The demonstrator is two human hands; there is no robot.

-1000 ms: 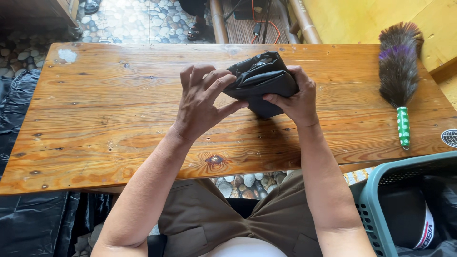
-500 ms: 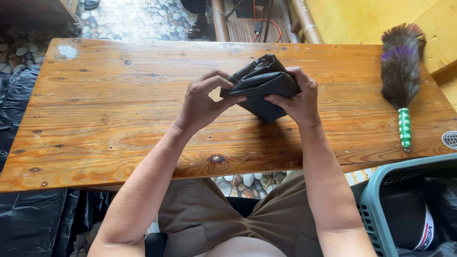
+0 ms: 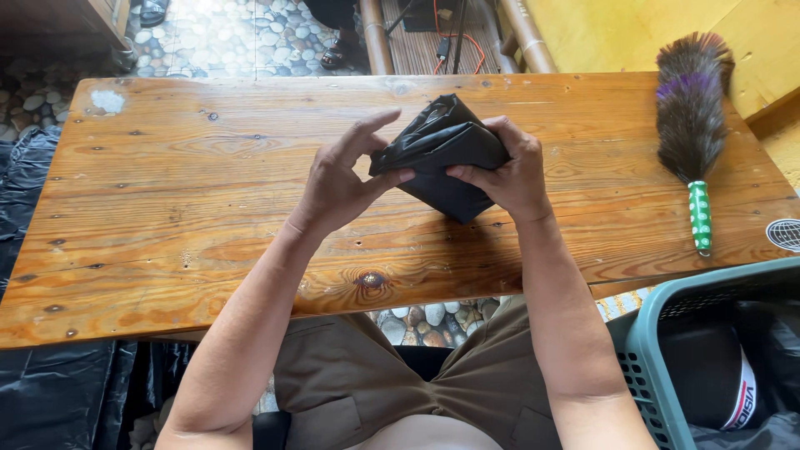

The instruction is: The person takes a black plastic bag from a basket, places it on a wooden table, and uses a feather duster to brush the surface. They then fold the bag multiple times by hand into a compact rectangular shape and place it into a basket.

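Pinching folded black bag point(image 3: 442, 154), left hand point(image 3: 337, 183), right hand point(image 3: 512, 171), above table point(image 3: 167, 208)

duster point(image 3: 690, 125) right of bag point(image 3: 446, 158)

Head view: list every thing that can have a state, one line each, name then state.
black plastic bag: folded into a compact bundle, held above the table
left hand: pinching the bag's edge
right hand: closed around the bag
feather duster: lying flat on the table, untouched
green basket: holding dark items
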